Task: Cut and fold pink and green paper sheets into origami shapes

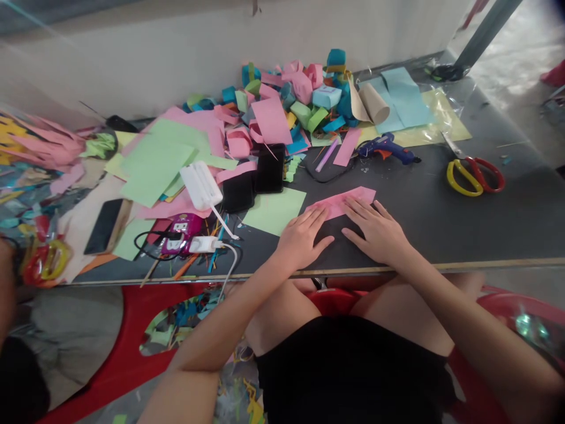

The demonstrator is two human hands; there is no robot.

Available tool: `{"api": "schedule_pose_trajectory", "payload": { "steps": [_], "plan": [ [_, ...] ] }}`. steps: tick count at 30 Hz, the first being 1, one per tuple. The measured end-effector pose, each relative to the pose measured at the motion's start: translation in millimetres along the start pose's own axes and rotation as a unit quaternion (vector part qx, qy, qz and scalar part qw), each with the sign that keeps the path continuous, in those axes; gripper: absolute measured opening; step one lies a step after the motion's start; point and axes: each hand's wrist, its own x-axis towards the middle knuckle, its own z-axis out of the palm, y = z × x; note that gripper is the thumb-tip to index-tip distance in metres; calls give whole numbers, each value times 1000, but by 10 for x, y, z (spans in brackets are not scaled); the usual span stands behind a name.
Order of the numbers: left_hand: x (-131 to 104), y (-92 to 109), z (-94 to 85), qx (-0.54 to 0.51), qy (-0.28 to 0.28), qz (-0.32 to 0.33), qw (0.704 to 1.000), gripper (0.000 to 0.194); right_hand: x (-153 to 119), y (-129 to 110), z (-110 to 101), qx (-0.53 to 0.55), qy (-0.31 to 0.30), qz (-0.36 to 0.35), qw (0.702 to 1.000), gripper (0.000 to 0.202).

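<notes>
A long folded strip of pink paper (359, 195) lies on the dark table in front of me. My left hand (304, 235) rests flat on its left end, fingers stretched out and thumb apart. Over the middle and right part, my right hand (375, 229) presses down with its fingers spread. Both thumbs point toward each other below the paper. Fingers cover part of the near side of the strip. Just left of my left hand is a light green sheet (280, 211). A blue hot glue gun (388, 148) lies beyond the strip.
Scissors with red and yellow handles (474, 174) lie to the right. Paper loops (302, 88) are heaped at the back. Leftward are a white power bank (200, 185), dark phones (270, 169), a purple power socket (183, 229) and loose sheets. Another person's arm (6, 288) shows at far left.
</notes>
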Motion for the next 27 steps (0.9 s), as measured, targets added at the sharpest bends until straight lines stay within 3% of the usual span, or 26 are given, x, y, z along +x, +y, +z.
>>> {"api": "schedule_pose_trajectory", "payload": {
  "steps": [7,15,20,27],
  "plan": [
    [54,27,-49,14,-12,-15,1000,60,115,63,-76,-25,-55,3,998,66],
    [23,16,-101,68,-35,-17,997,62,166,185,-67,-13,-60,-13,998,62],
    [7,193,-113,94,-27,-4,995,67,162,180,-24,-20,-54,-21,998,65],
    [68,393,46,37,23,3,999,75,178,195,-20,-26,-39,-27,999,60]
  ]
}}
